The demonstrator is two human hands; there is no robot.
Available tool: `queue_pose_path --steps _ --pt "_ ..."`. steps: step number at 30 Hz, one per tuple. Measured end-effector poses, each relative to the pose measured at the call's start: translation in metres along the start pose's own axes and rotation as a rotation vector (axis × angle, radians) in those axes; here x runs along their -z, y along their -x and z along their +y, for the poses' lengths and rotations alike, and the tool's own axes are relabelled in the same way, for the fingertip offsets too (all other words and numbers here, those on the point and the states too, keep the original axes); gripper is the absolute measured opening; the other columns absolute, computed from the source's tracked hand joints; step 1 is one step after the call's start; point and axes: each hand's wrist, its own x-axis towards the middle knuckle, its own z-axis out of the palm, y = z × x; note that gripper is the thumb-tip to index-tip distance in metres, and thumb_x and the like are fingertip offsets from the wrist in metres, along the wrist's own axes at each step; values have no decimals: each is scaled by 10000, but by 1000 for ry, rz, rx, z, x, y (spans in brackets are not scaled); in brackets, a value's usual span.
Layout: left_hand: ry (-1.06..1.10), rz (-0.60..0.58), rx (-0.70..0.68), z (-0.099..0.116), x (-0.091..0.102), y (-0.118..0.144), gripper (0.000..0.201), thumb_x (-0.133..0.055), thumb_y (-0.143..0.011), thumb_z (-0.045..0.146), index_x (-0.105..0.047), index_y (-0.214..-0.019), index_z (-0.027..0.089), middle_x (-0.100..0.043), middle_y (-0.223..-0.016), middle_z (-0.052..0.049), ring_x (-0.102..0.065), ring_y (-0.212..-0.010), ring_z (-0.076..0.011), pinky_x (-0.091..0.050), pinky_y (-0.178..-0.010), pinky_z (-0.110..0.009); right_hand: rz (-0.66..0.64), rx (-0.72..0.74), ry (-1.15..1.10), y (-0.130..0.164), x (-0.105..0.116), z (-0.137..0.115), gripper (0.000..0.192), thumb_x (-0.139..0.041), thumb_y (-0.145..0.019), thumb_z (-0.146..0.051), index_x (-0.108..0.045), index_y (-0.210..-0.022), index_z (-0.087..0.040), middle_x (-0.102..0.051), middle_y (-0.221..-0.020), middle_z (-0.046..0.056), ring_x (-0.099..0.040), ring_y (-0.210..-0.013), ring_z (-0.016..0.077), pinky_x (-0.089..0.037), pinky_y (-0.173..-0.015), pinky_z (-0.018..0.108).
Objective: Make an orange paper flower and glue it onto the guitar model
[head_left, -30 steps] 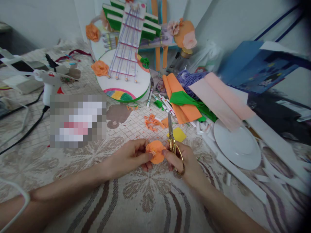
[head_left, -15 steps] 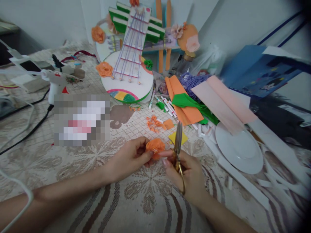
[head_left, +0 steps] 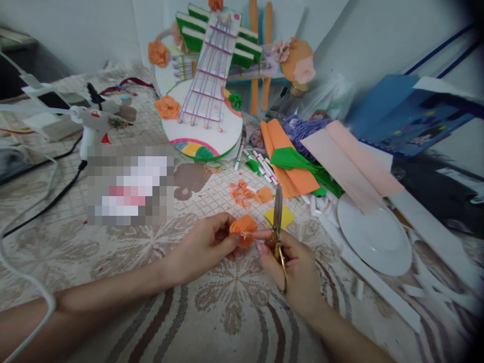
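Note:
My left hand pinches a small orange paper flower just above the patterned tablecloth. My right hand touches the flower's right side with its fingertips while gripping gold-handled scissors, whose closed blades point up and away from me. A yellow paper square lies right behind the scissors. Orange paper scraps lie a little farther back.
A paper guitar model with orange flowers stands at the back. A white glue gun with its black cord is at left. Orange, green and pink paper sheets, markers and a white plate lie at right.
The flat orange paper disc has been gathered into a bunched flower. The scissors swung from tilted left to nearly upright, and my right hand's fingertips shifted onto the flower.

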Motion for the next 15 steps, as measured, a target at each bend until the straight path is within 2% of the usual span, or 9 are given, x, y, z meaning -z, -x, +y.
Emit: queue_pose_path --steps 6,8,12,15 --pt "-5 16 -13 0 -1 1 54 -488 -811 204 -492 -805 150 -578 -710 2 -573 -638 -113 -472 -602 -244 -107 71 -37 4 -2 2 147 -561 -801 -224 -640 -915 -175 -559 -625 -25 -456 -499 88 -358 -459 186" --pt "0 22 -11 0 -1 1 59 -492 -809 206 -492 -801 148 -583 -716 -1 -575 -638 -112 -472 -599 -242 -100 70 -26 4 -3 2 142 -563 -800 -224 -638 -908 -172 -553 -613 -28 -455 -500 90 -357 -465 188" --pt "-8 26 -18 0 0 0 50 -487 -813 198 -500 -814 150 -591 -702 4 -568 -621 -104 -470 -595 -233 -56 -28 -48 6 -1 2 138 -557 -816 -283 -615 -861 -167 -507 -588 -34 -410 -482 86 -320 -447 191" --pt "-20 41 -40 -2 3 -1 59 -478 -823 209 -505 -824 157 -588 -689 10 -564 -612 -101 -469 -590 -229 -154 -116 -162 12 6 5 246 -528 -830 -411 -571 -794 -171 -426 -542 -50 -371 -467 88 -300 -444 201"
